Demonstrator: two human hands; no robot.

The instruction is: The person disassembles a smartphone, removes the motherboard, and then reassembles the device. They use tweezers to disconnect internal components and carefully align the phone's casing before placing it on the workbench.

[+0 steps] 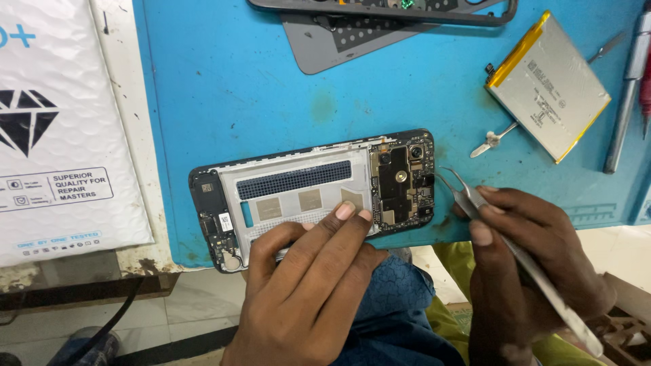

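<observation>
Pinning the opened phone flat on the blue mat at the counter edge, left hand fingers spread on its frame. Right hand fingers clenched on tweezers beside the circuit board. We judge it light, rigid, fragile: grip frame edges only.

light: bright, even, diffuse | shadows: soft, faint | glare: mild on white mailer | focus: sharp, no blur

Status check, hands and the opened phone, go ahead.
Left hand pressing opened phone flat. Right hand gripping tweezers, tips beside circuit board. Loose battery well apart.
</observation>
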